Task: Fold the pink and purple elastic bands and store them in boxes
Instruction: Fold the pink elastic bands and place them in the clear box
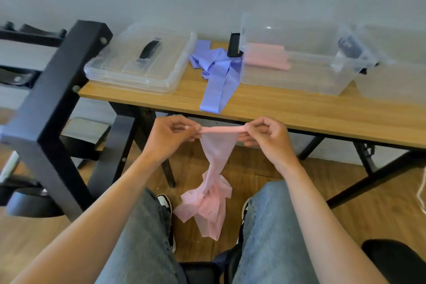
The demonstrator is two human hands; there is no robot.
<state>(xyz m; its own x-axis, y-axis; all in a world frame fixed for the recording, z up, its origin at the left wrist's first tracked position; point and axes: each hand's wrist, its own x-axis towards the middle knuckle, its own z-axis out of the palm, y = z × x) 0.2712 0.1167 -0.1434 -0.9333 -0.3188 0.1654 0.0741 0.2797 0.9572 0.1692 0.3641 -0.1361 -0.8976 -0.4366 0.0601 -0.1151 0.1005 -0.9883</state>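
Observation:
A pink elastic band (213, 180) hangs between my knees, its loose end bunched near the floor. My left hand (171, 137) and my right hand (267, 138) pinch its top edge and hold it stretched flat in front of the table edge. A purple elastic band (217, 76) lies crumpled on the wooden table (288, 108), one end reaching the front edge. A clear plastic box (299, 76) stands right of it with a folded pink band (267, 56) inside.
A clear lid (138, 64) with a black handle lies on the table's left part. Another clear box (391, 71) sits at the far right. A black metal rack (53, 99) stands close on the left. My legs and the chair fill the foreground.

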